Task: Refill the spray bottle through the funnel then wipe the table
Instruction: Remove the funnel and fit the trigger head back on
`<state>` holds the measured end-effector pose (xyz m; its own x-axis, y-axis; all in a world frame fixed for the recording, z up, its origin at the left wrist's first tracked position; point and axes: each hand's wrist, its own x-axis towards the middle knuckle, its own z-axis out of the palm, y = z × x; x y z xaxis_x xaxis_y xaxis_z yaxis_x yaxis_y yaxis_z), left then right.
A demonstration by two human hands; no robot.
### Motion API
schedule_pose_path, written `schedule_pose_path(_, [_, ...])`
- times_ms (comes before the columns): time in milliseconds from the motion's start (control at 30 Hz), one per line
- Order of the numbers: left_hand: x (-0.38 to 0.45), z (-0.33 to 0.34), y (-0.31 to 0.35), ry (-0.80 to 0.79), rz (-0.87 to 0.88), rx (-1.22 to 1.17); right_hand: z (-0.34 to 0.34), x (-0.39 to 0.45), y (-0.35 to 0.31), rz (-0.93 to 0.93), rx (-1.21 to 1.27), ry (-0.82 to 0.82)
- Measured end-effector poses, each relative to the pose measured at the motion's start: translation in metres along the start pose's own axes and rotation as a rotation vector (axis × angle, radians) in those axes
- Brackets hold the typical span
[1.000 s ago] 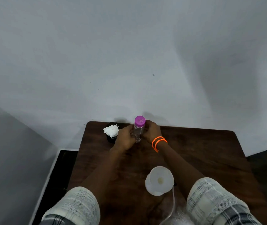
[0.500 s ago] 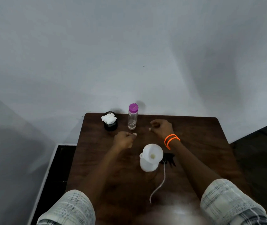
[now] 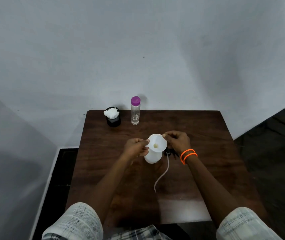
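Nearest the camera, plaid sleeves, both forearms reaching out over the dark brown wood-grain table [image 3: 198, 135]. A thin pale dip tube [image 3: 162, 174] trails toward the viewer from a black spray head [image 3: 170, 152] lying just right of the bottle. Centre: squat white plastic spray bottle [image 3: 153, 157], upright, with a wide white plastic funnel [image 3: 156, 143] seated in its neck. Left hand [image 3: 136, 148] pinches the funnel rim on its left side; right hand [image 3: 177, 142], with orange bangles at the wrist, pinches the rim opposite. Hands are apart, funnel between them.

Handling, judged: funnel is light, stiff, thin-walled and likely tips easily; the rim is the place to hold it. Bottle looks light and top-heavy, so steady it by the body.

Farther back: clear plastic bottle with purple cap [image 3: 135, 110], little liquid left; beside it a black jar holding a white crumpled cloth [image 3: 111, 113]. Beyond, a plain grey wall, dark floor at both sides.
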<state>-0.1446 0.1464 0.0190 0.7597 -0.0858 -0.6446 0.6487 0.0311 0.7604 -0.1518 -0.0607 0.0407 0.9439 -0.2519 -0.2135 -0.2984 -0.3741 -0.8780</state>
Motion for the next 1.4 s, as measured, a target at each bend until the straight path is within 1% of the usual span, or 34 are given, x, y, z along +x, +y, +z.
schedule_pose_path(100, [-0.008,0.002,-0.001,0.024,0.067,-0.020,-0.001,-0.007,0.002,0.047,0.040,-0.002])
schedule_pose_path(167, [-0.013,0.001,0.001,0.038,0.128,-0.064,-0.004,-0.009,-0.001,0.074,0.103,0.004])
schedule_pose_path(233, [-0.016,0.000,0.003,0.034,0.154,-0.102,-0.003,-0.011,-0.003,0.081,0.158,0.010])
schedule_pose_path(300, [-0.017,0.000,0.001,0.035,0.113,-0.124,0.002,-0.013,0.002,0.081,0.111,0.028])
schedule_pose_path(367, [-0.018,0.000,-0.001,0.042,0.030,-0.149,0.007,-0.017,0.008,0.089,0.035,0.034])
schedule_pose_path(433, [-0.020,-0.002,-0.002,0.036,-0.018,-0.180,0.010,-0.019,0.010,0.097,0.048,0.045])
schedule_pose_path(533, [-0.025,-0.005,0.003,0.025,-0.025,-0.212,0.012,-0.017,0.006,0.085,0.103,0.095])
schedule_pose_path(700, [-0.026,-0.008,0.006,0.029,-0.100,-0.099,0.018,-0.028,-0.001,0.115,0.103,0.111])
schedule_pose_path(800, [-0.027,-0.008,0.012,0.011,-0.131,-0.125,0.016,-0.026,-0.003,0.120,0.106,0.122])
schedule_pose_path(900, [-0.029,-0.010,0.025,-0.043,-0.142,-0.188,0.008,-0.021,-0.009,0.122,0.122,0.100])
schedule_pose_path(1000, [-0.029,-0.013,0.041,-0.128,-0.125,-0.200,-0.002,-0.017,-0.023,0.112,0.193,0.059])
schedule_pose_path(1100, [-0.025,-0.016,0.058,-0.172,-0.102,-0.197,-0.012,-0.010,-0.035,0.079,0.215,0.018])
schedule_pose_path(1267, [-0.003,-0.019,0.077,-0.177,-0.049,-0.093,-0.014,0.015,-0.038,0.090,0.208,-0.024])
schedule_pose_path(1400, [0.023,-0.017,0.080,-0.127,-0.068,-0.147,-0.002,0.037,-0.034,0.122,0.285,-0.059])
